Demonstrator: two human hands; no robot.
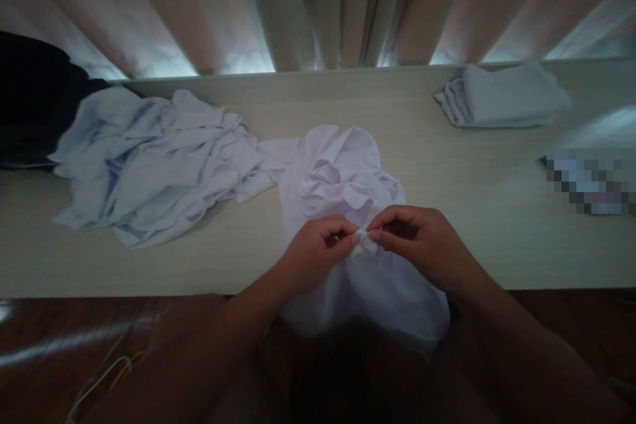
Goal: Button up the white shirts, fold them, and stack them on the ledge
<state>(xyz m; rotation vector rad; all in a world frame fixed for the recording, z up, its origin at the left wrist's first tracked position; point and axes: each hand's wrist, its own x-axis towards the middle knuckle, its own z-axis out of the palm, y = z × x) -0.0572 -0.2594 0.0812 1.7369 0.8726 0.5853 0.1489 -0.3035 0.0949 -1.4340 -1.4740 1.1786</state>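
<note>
Both: left hand [318,245], right hand [420,242] pinching white garment [348,179].

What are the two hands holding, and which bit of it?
Both the left hand and the right hand pinch a small fold of the white garment, between fingertips, at its middle near the table's front edge.

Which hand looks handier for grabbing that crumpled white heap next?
Left, probably. The left hand pinches the white garment on the side of the crumpled pile; the right hand would have to cross over.
</note>
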